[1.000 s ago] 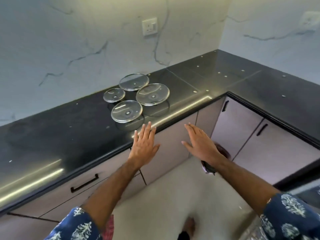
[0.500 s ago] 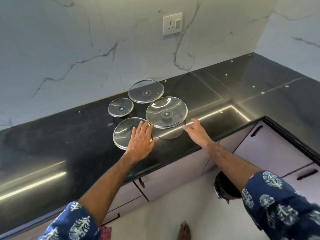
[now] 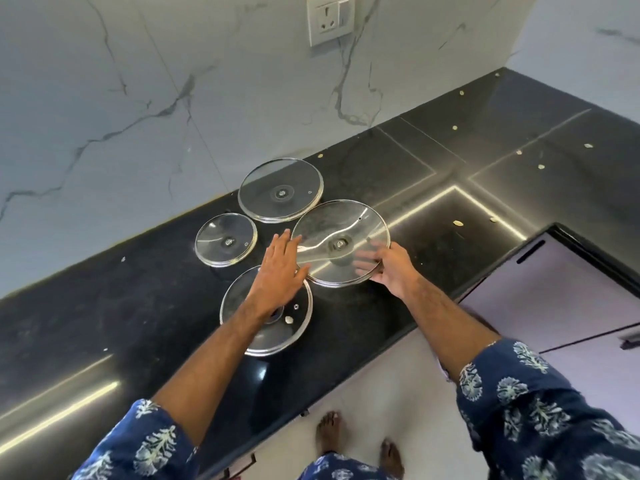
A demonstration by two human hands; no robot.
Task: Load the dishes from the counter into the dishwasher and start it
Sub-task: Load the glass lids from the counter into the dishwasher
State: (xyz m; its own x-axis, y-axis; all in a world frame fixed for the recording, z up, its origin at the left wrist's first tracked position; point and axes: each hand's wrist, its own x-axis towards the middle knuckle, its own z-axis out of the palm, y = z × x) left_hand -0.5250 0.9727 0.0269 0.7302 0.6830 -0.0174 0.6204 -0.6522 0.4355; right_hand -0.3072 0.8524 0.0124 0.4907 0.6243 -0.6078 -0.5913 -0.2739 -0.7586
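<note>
**Glass lids on black stone: take them by the rim**

The right hand (image 3: 391, 271) has its fingers tucked under the near edge of the big glass lid (image 3: 341, 242) with the thumb at the rim, so it holds that lid, which looks tipped up off the stone; the left hand (image 3: 278, 275) is flat and spread, fingertips touching the same lid's left edge, holding nothing. Below the left wrist lies the nearest lid (image 3: 266, 311), knob side down; the small lid (image 3: 225, 240) sits to the left and the far lid (image 3: 280, 189) by the wall, its rim just under the held one.

These should handle as stiff, fairly heavy, slick and breakable; the steel-banded rim is the sure hold, two-handed; the lids would likely chip if knocked together.

The countertop (image 3: 104, 323) is glossy black stone, hard on glass; a marble wall (image 3: 138, 81) with a socket (image 3: 329, 20) stands behind, pale cabinet doors (image 3: 554, 289) to the right; no dishwasher is in view.
</note>
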